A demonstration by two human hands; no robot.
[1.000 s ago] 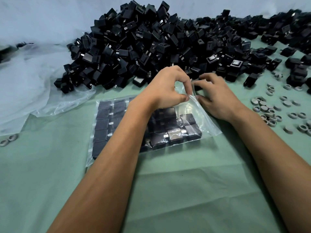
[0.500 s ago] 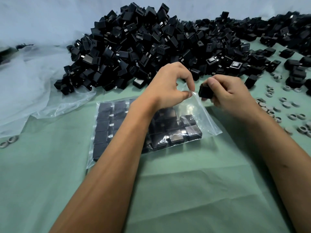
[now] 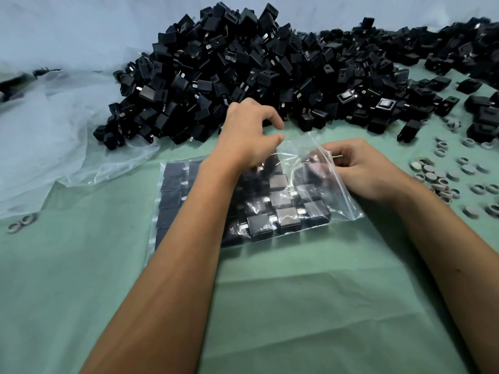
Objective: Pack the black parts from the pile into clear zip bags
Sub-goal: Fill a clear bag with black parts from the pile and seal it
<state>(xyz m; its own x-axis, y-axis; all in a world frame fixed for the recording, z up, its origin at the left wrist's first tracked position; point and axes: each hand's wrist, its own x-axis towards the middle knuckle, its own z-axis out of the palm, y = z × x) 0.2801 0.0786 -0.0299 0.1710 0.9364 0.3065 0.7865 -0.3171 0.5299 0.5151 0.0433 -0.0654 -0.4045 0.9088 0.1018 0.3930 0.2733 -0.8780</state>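
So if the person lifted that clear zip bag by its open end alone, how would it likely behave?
The clear plastic zip bag would probably sag: its film already crumples where the right hand pinches it. Rows of black block-shaped parts fill it, so it is likely heavy for its size, and they could slide out of order.

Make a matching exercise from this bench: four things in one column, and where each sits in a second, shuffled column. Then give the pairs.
Things
1. heap of loose black plastic parts
2. clear plastic zip bag
3. small grey rings
4. crumpled clear plastic sheet

Places
A. scattered on the green cloth at the right edge
B. flat on the green cloth in the middle, under both hands, holding rows of black parts
C. at the left, running under the heap's edge
D. piled along the far side, against the pale wall

Pairs: 1-D, 2-B, 3-A, 4-C
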